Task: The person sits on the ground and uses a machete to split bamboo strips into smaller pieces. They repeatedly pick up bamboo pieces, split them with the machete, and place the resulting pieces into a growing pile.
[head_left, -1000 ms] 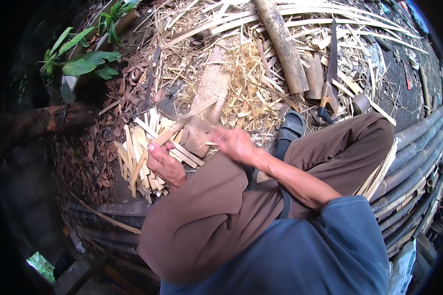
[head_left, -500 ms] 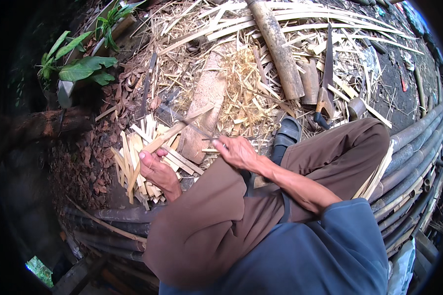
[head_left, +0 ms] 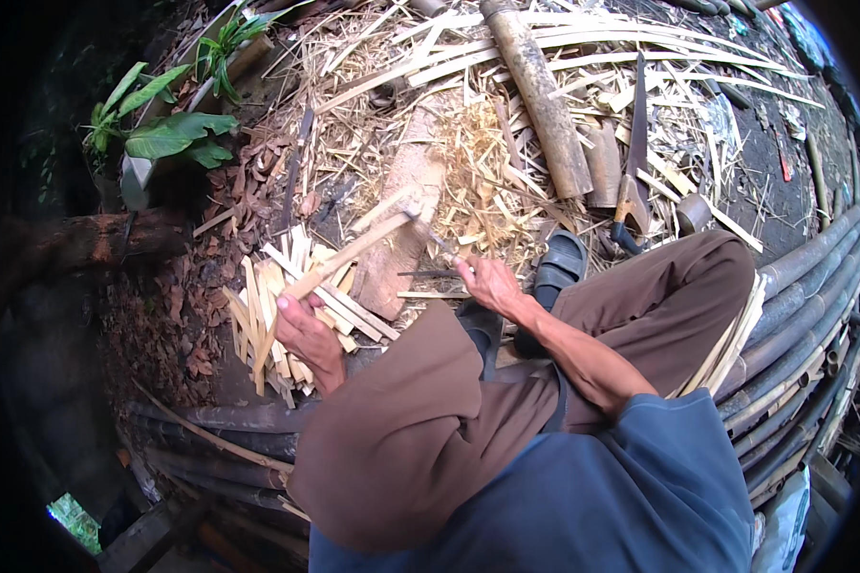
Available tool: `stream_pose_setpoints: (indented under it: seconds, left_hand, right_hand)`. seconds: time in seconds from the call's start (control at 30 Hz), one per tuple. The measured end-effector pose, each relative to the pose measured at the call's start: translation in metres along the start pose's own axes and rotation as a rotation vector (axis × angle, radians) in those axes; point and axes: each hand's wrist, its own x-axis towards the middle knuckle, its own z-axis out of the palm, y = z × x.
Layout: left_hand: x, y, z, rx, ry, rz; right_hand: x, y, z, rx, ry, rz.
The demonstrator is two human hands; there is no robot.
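Note:
My left hand (head_left: 311, 342) is closed around the near end of a flat bamboo strip (head_left: 354, 255), which slants up and to the right. In my right hand (head_left: 497, 288) is a knife (head_left: 432, 234), its thin blade pointing up-left and meeting the strip's far end. Another pale sliver (head_left: 380, 210) shows just beyond that end. Under them lies a worn wooden board (head_left: 413, 181). A pile of cut bamboo strips (head_left: 258, 310) sits beside and beneath my left hand.
A handsaw (head_left: 637, 143) and a thick bamboo pole (head_left: 540, 105) lie at the back right. Shavings (head_left: 478, 162) cover the ground. Stacked bamboo poles (head_left: 793, 286) run along the right. Leafy plants (head_left: 167, 134) stand at the left. My sandalled foot (head_left: 559, 263) rests nearby.
My right hand has moved right and slightly down, drawing the knife along to the strip's far end. The left hand keeps its hold, and the strip's far end now shows more fully.

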Motion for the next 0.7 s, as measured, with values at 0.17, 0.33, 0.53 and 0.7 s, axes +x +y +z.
stream_pose_setpoints:
  seconds: [0.17,0.33,0.53,0.7]
  left_hand:
    - [0.041,0.003,0.021,-0.079,-0.006,0.383]
    - [0.071,-0.013,0.071,-0.749,-0.094,0.377]
    - [0.069,0.038,0.133,-0.793,-0.100,0.429]
    - [0.056,0.028,0.153,-0.788,-0.150,0.462]
  right_hand:
    - [0.008,0.030,-0.020,0.151,0.011,0.120]
    - [0.001,-0.034,-0.078,0.390,0.243,0.182]
    - [-0.027,-0.076,-0.122,0.452,0.186,-0.062]
    - [-0.056,-0.118,-0.135,0.601,0.035,-0.119]
